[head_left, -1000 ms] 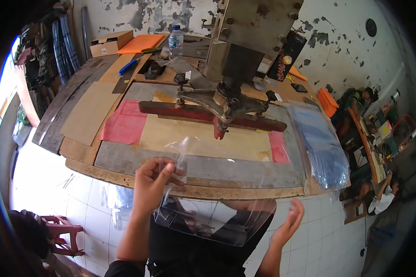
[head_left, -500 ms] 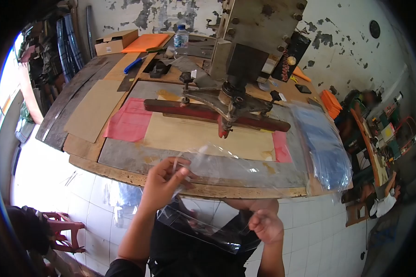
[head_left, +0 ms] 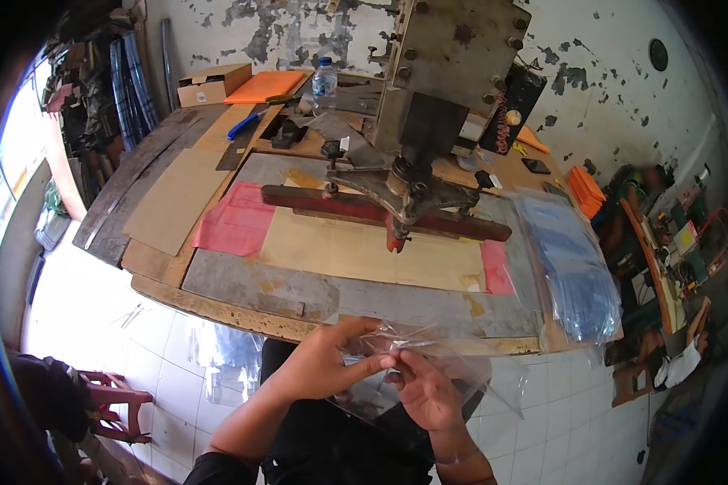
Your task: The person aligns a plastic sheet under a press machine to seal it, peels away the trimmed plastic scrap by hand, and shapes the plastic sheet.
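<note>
A clear plastic sheet [head_left: 461, 364] is gathered between my two hands in front of the bench edge. My left hand [head_left: 332, 364] pinches its upper edge with thumb and fingers. Close against it, my right hand [head_left: 429, 392] also grips the sheet, fingertips meeting near the left thumb. Part of the sheet spreads out to the right and below, its far outline hard to follow. Beyond my hands stands a press with a red-edged bar [head_left: 380, 214] above a cream sheet [head_left: 364, 252] flanked by pink pieces [head_left: 233, 220].
On the bench's right side lies a stack of clear plastic sheets [head_left: 570, 271]. Brown board [head_left: 174, 198] covers the left part. Toward the back are a water bottle [head_left: 324, 81], a blue-handled tool [head_left: 244, 124] and a cardboard box [head_left: 214, 83]. A red stool [head_left: 121, 404] stands lower left; another person sits at far right.
My right hand has come up and left to meet my left hand at the plastic sheet. The left hand has shifted right and down, and the sheet is now bunched between them.
</note>
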Action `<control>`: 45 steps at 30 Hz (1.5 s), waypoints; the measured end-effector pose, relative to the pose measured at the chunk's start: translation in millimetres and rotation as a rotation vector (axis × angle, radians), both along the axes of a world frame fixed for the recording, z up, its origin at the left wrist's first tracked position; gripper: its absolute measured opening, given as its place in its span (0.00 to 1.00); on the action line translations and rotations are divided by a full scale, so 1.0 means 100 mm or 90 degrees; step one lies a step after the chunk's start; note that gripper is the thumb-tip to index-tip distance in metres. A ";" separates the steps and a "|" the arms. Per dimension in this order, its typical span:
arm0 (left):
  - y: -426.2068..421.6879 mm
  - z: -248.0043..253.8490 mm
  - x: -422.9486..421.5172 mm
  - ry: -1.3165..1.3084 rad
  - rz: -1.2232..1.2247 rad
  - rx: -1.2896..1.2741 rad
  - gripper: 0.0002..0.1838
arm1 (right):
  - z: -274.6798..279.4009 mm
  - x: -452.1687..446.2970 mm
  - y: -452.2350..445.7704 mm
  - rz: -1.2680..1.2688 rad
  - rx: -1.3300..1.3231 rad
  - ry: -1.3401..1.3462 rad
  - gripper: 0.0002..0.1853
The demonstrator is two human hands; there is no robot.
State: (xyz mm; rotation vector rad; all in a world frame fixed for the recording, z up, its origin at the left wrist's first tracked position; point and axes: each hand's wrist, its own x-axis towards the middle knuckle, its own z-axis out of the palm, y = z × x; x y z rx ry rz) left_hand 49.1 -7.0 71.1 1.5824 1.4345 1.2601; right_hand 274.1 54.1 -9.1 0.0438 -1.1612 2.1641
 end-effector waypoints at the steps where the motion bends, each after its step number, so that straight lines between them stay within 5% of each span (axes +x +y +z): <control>1: -0.01 0.08 -0.01 -0.007 -0.033 -0.045 0.32 | -0.02 0.02 0.02 0.029 0.021 0.023 0.40; 9: 0.04 -0.06 0.02 -0.121 -0.155 0.059 0.29 | 0.20 -0.08 -0.05 0.093 0.065 0.072 0.42; 24: -0.02 0.07 0.08 0.021 -0.106 0.000 0.33 | 0.12 -0.19 -0.09 0.065 0.038 0.147 0.44; 26: -0.02 0.15 0.10 -0.144 -0.119 -0.025 0.32 | 0.02 -0.15 -0.12 0.044 0.007 0.061 0.48; 30: 0.02 0.13 0.03 -0.186 -0.196 -0.008 0.32 | 0.03 -0.12 -0.15 0.029 0.027 0.076 0.51; 45: 0.02 0.17 0.12 -0.212 -0.126 -0.078 0.17 | -0.28 -0.22 -0.30 0.163 -0.122 0.175 0.53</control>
